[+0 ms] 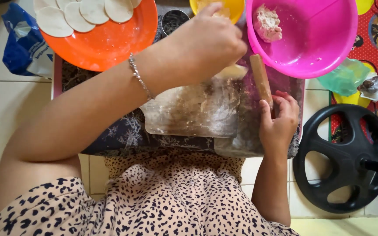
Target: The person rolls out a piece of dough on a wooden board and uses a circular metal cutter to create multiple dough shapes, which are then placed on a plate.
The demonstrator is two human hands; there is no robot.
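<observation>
- The work in hand is rolling out dough rounds, and the floured board (193, 109) in the person's lap is serving as the landmark here.
- A small pale piece of dough (232, 72) is lying at the far edge of the board, partly under the left hand (208, 41).
- The left hand is reaching past the far edge of the board toward the yellow bowl (217, 8); its fingers are bunched together at the bowl's rim, but whether they are pinching anything I cannot tell.
- The right hand (278, 120) is resting at the right side of the board, fingers curling loosely round the near end of the wooden rolling pin (261, 81), which is lying along that side.
- Judging progress: several flat rounds (79, 13) are already sitting on the orange plate (106, 43), beyond the board's far left corner, so a good share looks finished.
- A lump of dough (266, 22) is waiting in the pink bowl (311, 39), beyond the board's far right corner, so more rolling seems to be left.
- Hidden or unclear: the plate and yellow bowl are being cut off by the top edge, so the count of rounds is uncertain; the left forearm is covering part of the board; the yellow bowl's contents are hard to make out.
- A black wheel-shaped thing (342, 159) is lying to the right of the board.
</observation>
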